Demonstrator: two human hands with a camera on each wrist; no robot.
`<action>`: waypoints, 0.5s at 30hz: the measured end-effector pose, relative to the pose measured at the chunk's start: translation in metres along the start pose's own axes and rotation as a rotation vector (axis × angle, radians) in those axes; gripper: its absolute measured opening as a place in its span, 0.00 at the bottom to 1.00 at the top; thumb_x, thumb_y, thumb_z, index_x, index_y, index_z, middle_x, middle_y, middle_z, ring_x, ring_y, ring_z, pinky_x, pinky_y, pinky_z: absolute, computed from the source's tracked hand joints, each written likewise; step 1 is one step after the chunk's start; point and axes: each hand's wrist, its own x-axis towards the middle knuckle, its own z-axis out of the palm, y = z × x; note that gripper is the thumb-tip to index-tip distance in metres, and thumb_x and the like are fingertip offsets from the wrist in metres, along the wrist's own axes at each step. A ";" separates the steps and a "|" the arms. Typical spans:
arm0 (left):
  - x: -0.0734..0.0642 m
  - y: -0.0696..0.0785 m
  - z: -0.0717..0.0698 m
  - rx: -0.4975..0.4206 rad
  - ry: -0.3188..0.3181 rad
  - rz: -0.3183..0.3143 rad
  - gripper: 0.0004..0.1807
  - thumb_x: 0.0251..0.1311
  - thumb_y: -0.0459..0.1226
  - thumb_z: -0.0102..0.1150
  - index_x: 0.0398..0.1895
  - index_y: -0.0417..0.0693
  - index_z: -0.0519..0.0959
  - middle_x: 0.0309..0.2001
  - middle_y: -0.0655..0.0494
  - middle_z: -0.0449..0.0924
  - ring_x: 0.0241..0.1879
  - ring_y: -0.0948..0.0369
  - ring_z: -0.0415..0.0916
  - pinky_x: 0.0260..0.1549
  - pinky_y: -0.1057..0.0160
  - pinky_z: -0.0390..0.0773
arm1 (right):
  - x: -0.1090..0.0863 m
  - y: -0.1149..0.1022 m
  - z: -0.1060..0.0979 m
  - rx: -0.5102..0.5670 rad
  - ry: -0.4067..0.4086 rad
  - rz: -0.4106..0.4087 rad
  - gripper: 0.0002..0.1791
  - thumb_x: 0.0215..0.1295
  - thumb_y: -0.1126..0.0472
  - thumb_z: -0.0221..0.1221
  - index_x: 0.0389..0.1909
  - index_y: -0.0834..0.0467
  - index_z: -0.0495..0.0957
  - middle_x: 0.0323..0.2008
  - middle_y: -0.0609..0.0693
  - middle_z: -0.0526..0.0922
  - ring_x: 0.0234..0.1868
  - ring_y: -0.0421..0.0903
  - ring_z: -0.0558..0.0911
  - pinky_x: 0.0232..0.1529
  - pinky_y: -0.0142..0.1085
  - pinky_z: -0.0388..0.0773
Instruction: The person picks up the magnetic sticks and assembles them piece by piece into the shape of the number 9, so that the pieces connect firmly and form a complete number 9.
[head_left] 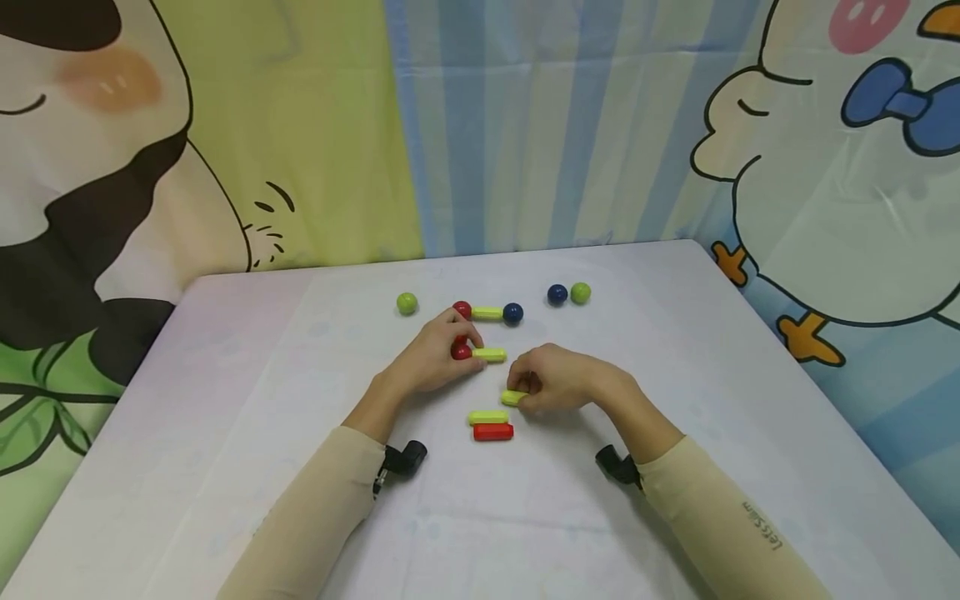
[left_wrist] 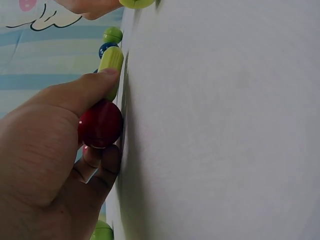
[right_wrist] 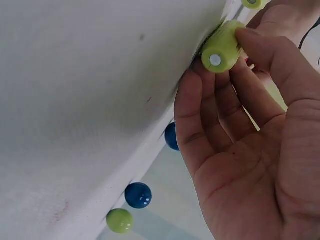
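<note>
My left hand [head_left: 431,354] holds a yellow-green magnetic rod [left_wrist: 111,61] joined to a red ball [left_wrist: 101,124]. Its thumb lies on the rod, and the fingers curl beside the ball. Another bit of red shows between those fingers in the head view, mostly hidden. To the right, my right hand [head_left: 558,379] pinches a second yellow-green rod [right_wrist: 222,47] between thumb and fingers, low at the tabletop; a round metal disc shows in its end. Just beyond the left hand lies a yellow-green rod [head_left: 487,313] with a red ball [head_left: 462,310] and a dark blue ball [head_left: 513,313] at its ends.
Nearer the person, a yellow-green rod [head_left: 488,417] lies against a red rod [head_left: 492,432]. A green ball [head_left: 407,303] sits at the back left. A dark blue ball [head_left: 557,294] and a green ball [head_left: 581,292] stand side by side at the back right of the white table [head_left: 247,417].
</note>
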 end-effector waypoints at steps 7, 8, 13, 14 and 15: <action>0.001 -0.002 0.001 -0.006 0.007 -0.006 0.12 0.60 0.46 0.73 0.43 0.56 0.83 0.51 0.55 0.71 0.55 0.56 0.70 0.56 0.57 0.74 | 0.000 0.014 -0.008 0.081 0.135 -0.040 0.09 0.64 0.61 0.64 0.44 0.53 0.85 0.35 0.42 0.84 0.38 0.41 0.80 0.46 0.37 0.80; 0.002 -0.002 0.001 -0.009 0.005 -0.007 0.12 0.60 0.47 0.73 0.43 0.57 0.83 0.52 0.55 0.71 0.55 0.56 0.70 0.56 0.57 0.74 | 0.000 0.016 -0.009 0.090 0.147 -0.041 0.09 0.64 0.61 0.64 0.44 0.53 0.85 0.35 0.42 0.84 0.38 0.41 0.80 0.46 0.37 0.80; 0.003 -0.004 0.001 -0.009 0.004 -0.006 0.12 0.60 0.46 0.73 0.43 0.57 0.82 0.51 0.55 0.71 0.55 0.56 0.70 0.53 0.58 0.75 | 0.002 0.023 -0.014 0.134 0.187 -0.043 0.09 0.65 0.61 0.63 0.45 0.54 0.85 0.36 0.44 0.84 0.39 0.42 0.81 0.46 0.38 0.80; 0.003 -0.004 0.001 -0.009 0.005 -0.005 0.12 0.60 0.46 0.73 0.43 0.57 0.82 0.51 0.55 0.71 0.55 0.56 0.70 0.53 0.58 0.75 | 0.003 0.023 -0.016 0.143 0.199 -0.047 0.09 0.65 0.61 0.63 0.45 0.54 0.84 0.36 0.45 0.84 0.39 0.43 0.81 0.46 0.39 0.80; 0.003 -0.005 0.000 -0.010 0.006 -0.004 0.12 0.60 0.46 0.73 0.43 0.56 0.82 0.51 0.55 0.71 0.55 0.56 0.70 0.53 0.59 0.75 | 0.004 0.024 -0.017 0.148 0.214 -0.047 0.09 0.65 0.61 0.64 0.45 0.55 0.84 0.36 0.46 0.84 0.39 0.43 0.81 0.47 0.39 0.80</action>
